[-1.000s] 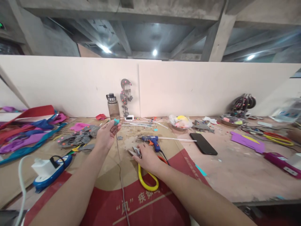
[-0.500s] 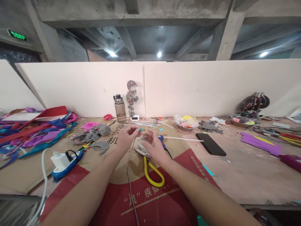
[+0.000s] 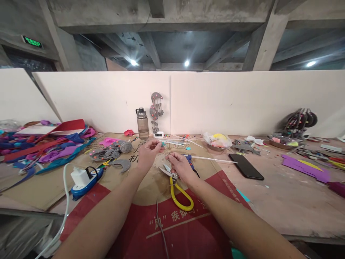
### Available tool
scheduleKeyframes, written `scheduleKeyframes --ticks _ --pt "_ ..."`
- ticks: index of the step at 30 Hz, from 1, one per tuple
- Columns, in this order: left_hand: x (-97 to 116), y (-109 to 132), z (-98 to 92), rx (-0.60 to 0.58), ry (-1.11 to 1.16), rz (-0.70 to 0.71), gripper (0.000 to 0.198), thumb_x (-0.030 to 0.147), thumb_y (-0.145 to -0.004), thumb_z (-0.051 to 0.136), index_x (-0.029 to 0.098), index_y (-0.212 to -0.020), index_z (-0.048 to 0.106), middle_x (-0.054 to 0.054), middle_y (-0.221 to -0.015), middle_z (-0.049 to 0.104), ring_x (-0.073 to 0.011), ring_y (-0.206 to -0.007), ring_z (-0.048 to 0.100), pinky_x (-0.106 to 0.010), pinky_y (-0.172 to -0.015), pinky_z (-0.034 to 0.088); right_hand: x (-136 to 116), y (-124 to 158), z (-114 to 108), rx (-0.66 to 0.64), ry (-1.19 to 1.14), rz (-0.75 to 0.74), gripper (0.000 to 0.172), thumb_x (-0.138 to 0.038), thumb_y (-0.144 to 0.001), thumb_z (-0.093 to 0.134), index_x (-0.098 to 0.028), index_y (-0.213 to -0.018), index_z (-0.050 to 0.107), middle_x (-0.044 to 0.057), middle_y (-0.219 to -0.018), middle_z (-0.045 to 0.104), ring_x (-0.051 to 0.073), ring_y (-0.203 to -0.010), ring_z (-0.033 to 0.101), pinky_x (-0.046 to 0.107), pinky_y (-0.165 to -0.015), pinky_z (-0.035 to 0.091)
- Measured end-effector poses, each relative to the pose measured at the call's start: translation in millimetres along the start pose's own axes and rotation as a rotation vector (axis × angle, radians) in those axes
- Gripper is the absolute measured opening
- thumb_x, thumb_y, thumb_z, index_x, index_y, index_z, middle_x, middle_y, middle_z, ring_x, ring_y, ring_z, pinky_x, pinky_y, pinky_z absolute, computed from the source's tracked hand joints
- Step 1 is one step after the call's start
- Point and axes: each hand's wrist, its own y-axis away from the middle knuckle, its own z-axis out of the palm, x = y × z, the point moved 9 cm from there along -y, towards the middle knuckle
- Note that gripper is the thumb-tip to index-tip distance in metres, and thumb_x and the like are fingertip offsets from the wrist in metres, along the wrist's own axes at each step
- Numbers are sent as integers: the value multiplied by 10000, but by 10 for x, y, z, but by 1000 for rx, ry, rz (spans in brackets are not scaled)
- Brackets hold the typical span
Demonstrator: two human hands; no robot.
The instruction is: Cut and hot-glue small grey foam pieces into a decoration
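Note:
My left hand (image 3: 149,153) is closed in a pinch on a small teal piece (image 3: 162,144) above the printed paper. A little lower and to the right, my right hand (image 3: 179,165) pinches a thin cord that runs up toward the teal piece. Below the right hand lie scissors with yellow handles (image 3: 181,196), blades partly apart. A grey cord (image 3: 161,228) trails over the red part of the paper (image 3: 188,233). Behind the right hand is a blue tool (image 3: 189,162), with a white stick reaching right from it.
At the left are a power strip (image 3: 87,187) and colourful felt scraps (image 3: 54,154). A bottle (image 3: 142,124) and a hanging grey ornament (image 3: 156,111) stand at the back. To the right lie a black phone (image 3: 246,166) and purple felt (image 3: 306,168).
The view has shifted, so things appear farther right. My right hand has moved down and away from the left, its fingers now pinched together. The grey cord's upper part no longer runs up beside my left hand.

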Motion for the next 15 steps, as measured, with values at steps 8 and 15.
scheduleKeyframes --ticks 8,15 --pt "-126 -154 -323 190 370 -175 242 313 -645 761 145 -760 630 -26 -738 689 -152 -675 681 -304 -713 560 -367 377 407 -345 777 -499 290 -302 -965 441 -193 -794 649 40 -789 615 163 -799 551 283 -755 418" --pt "-152 -171 -326 172 381 -182 243 312 -630 776 143 -754 652 -29 -747 697 -148 -684 682 -300 -721 565 -443 179 -65 -67 872 -336 296 -315 -974 381 -184 -823 598 33 -792 639 155 -758 568 270 -731 425"
